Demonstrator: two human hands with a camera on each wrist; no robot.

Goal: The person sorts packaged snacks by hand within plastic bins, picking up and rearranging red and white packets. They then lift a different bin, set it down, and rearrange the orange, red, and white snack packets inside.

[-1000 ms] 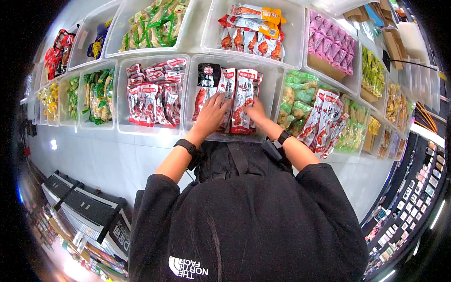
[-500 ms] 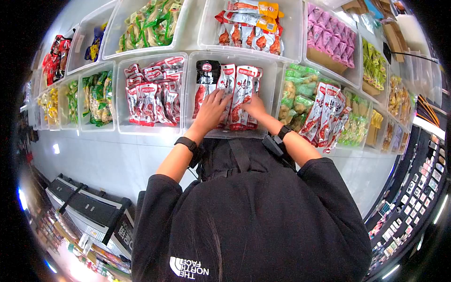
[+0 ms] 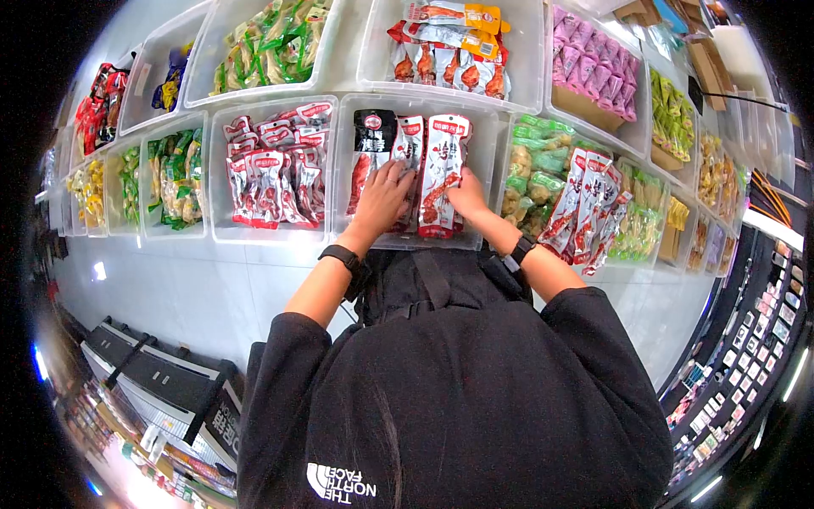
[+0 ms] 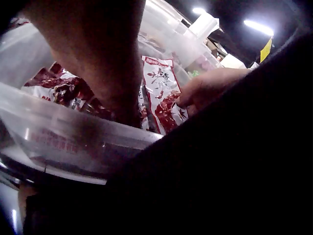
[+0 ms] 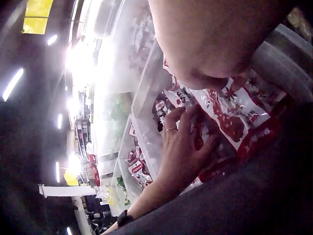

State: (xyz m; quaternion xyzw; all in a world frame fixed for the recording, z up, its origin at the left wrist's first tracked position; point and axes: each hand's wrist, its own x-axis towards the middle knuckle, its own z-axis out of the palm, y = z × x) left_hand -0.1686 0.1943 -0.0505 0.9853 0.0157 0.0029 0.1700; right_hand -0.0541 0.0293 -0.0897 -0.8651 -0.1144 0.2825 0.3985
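Observation:
In the head view a clear plastic bin [image 3: 487, 127] holds red-and-white snack packets and a black-topped packet [image 3: 373, 125]. My left hand [image 3: 383, 197] rests with spread, slightly bent fingers on the packets at the left and middle of this bin. To its right, my right hand [image 3: 466, 198] holds the right edge of a red-and-white snack packet [image 3: 441, 170], thumb on its front; the fingers behind are hidden. The left wrist view shows this snack packet [image 4: 160, 83] standing upright beside the right hand [image 4: 208, 88]. A ring is on the left hand [image 5: 183, 142] in the right wrist view.
A bin of similar packets [image 3: 275, 170] stands at the left. On the right, several red-and-white packets [image 3: 585, 208] lie across green-bagged snacks [image 3: 538, 153]. Behind are bins with orange-and-red packets [image 3: 454, 59] and purple packets [image 3: 598, 68].
My right hand has shifted slightly right and toward me, now at the packet's right edge. The packet it holds now covers the one to its right. The left hand stays nearly in place.

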